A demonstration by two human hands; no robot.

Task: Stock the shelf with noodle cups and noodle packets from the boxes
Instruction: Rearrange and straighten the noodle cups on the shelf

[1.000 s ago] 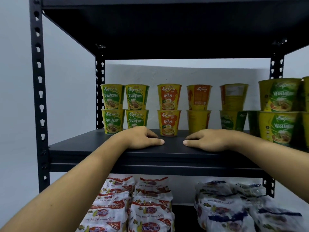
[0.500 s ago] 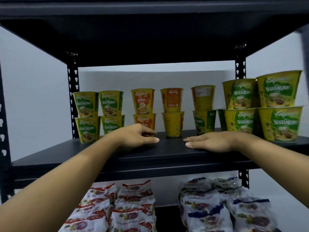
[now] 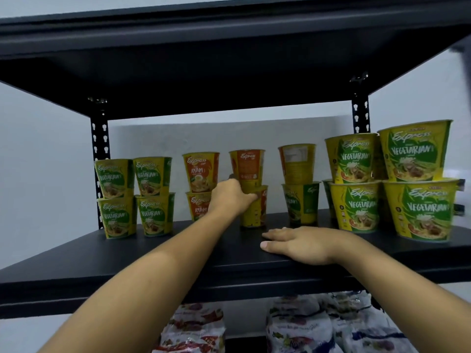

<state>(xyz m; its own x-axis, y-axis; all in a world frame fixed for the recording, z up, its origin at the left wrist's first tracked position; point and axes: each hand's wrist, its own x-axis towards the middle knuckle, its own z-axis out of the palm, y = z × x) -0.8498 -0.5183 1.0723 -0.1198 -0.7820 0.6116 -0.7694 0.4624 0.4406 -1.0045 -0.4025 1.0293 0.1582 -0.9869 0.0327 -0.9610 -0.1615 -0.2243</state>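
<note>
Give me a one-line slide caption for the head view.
Left hand grips the lower noodle cup of a middle stack; right hand rests flat on the black shelf.

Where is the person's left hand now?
In the head view, centre: the left hand grips the lower orange-yellow cup, right of the Ayam stack, behind the flat right hand.

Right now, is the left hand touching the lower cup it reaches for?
Touching. The head view shows the left hand curled round that lower cup.
</note>
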